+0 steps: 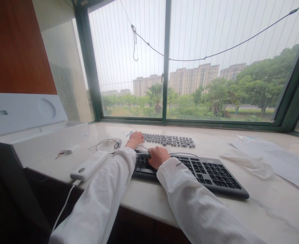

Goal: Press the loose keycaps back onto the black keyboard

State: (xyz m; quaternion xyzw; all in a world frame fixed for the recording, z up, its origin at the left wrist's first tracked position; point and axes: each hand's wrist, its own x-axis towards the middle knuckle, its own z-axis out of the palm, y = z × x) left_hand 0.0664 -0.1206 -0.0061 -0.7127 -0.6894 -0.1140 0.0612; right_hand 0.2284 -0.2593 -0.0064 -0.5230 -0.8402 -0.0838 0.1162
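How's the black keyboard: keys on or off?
Off, where it shows: the keyboard has dark sockets, and loose keys lie in rows behind it. The right hand hides part.

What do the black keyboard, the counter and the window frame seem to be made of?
Black keyboard: probably matte plastic, given its smooth moulded edge. Counter: perhaps polished stone; pale, with a grey vein-like line and faint sheen. Window frame: likely green-painted metal, from its slim straight bars, though plastic is possible.

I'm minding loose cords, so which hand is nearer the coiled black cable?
Left. The left hand is just to the right of the coiled black cable; the right hand is farther right, over the black keyboard.
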